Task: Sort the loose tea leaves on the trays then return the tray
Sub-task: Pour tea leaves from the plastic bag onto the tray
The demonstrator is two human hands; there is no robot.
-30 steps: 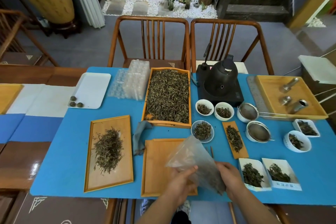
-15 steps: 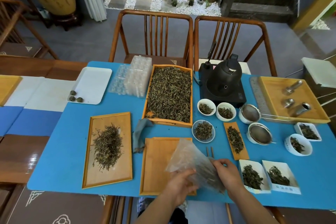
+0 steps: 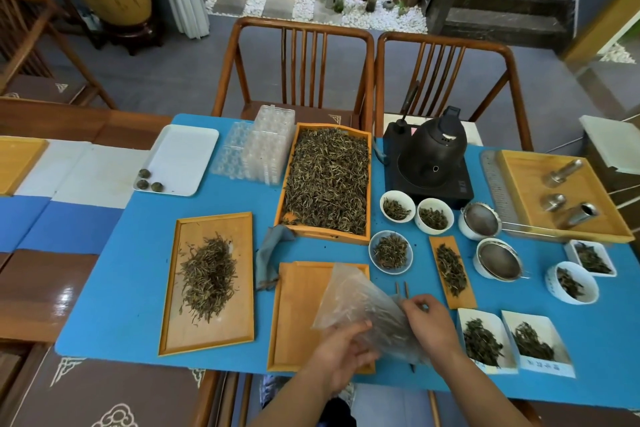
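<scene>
Both hands work a clear plastic bag [image 3: 363, 312] above the empty wooden tray [image 3: 298, 315] at the near edge of the blue surface [image 3: 114, 288]. The left hand [image 3: 343, 354] curls under the bag's lower edge and grips the film; the right hand [image 3: 429, 319] pinches the bag's right side with bent fingers. Dark tea leaves show through the film, gathered toward the lower right end, near the right hand.

The bag looks thin, limp and a bit slippery, so it will sag wherever it is not held; I judge that a hold at the mouth with one hand and support under the filled end with the other would control it best. The leaves are light, dry and brittle, easily crushed or scattered.

To the left lies a second tray with a loose pile of tea [image 3: 207, 281], well apart from the bag. Beyond stands a deep box full of leaves [image 3: 327, 180]. Either flat tray is stiff and light; lifting by its long rims, kept level, should stop leaves sliding off.
</scene>
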